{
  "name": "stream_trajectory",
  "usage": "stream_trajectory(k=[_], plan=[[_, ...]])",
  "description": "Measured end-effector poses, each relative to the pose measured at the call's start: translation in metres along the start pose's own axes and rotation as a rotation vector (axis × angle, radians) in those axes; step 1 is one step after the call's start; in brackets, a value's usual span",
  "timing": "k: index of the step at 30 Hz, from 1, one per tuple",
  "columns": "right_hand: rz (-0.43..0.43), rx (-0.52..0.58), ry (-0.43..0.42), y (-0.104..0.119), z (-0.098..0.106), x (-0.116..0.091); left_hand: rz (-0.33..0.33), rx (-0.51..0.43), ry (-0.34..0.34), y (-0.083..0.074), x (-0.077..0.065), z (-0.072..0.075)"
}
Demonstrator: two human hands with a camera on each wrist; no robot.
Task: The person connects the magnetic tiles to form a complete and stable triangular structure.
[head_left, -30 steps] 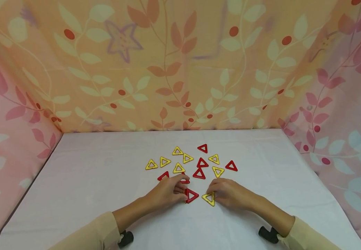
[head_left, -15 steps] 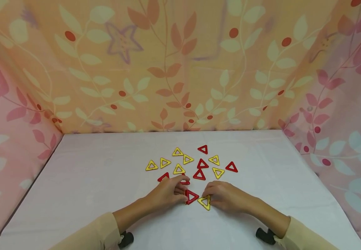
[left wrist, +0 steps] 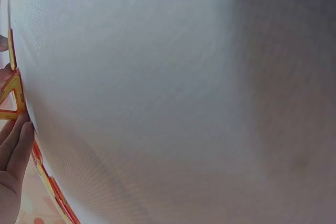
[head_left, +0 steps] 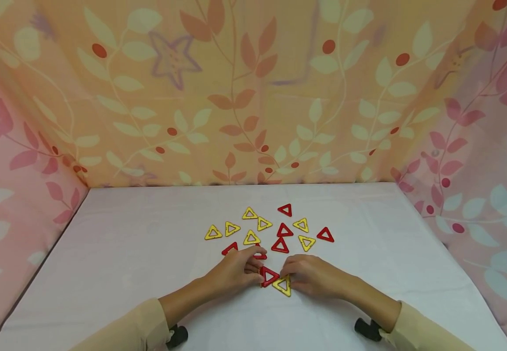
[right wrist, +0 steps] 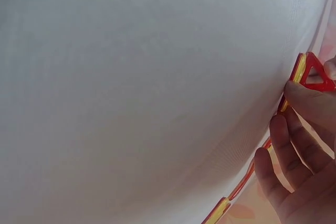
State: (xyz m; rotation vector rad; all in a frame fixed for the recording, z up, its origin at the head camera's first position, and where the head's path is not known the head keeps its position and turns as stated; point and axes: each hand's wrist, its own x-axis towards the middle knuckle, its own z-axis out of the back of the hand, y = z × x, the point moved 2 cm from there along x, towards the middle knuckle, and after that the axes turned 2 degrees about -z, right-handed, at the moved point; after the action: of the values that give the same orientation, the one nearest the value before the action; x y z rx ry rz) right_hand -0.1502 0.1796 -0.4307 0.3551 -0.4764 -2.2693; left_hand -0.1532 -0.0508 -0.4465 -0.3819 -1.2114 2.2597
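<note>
In the head view my left hand (head_left: 234,269) holds a red triangular tile (head_left: 263,277) with an open middle at its fingertips; a sliver of yellow shows along its left side. My right hand (head_left: 312,275) pinches a yellow triangular tile (head_left: 286,292), whose upper left corner meets the red tile's right tip. From the right wrist, the thumb (right wrist: 310,100) presses on a tile seen edge-on, and the red triangle stands just beyond. The left wrist view has a yellow triangle (left wrist: 19,90) raised at the fingertips.
Several yellow triangles (head_left: 251,242) and red triangles (head_left: 280,250) lie scattered on the white cloth (head_left: 148,234) beyond the hands. Two red ones are partly covered by the left hand. Patterned curtains (head_left: 253,161) enclose the back and sides.
My right hand has moved left and slightly nearer, bringing the yellow triangle up against the red one. The left hand and its red tile have stayed in place.
</note>
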Motion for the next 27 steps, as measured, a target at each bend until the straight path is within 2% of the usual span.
stream_trajectory(k=[16,27], plan=[[0.008,-0.018,-0.011,0.0064,-0.0018,0.0058,-0.026,-0.003,-0.005,-0.0017,0.0002,0.0003],[-0.013,-0.036,0.03,0.0082,-0.0025,0.0065,-0.029,-0.004,-0.004,-0.0022,-0.0007,0.0007]])
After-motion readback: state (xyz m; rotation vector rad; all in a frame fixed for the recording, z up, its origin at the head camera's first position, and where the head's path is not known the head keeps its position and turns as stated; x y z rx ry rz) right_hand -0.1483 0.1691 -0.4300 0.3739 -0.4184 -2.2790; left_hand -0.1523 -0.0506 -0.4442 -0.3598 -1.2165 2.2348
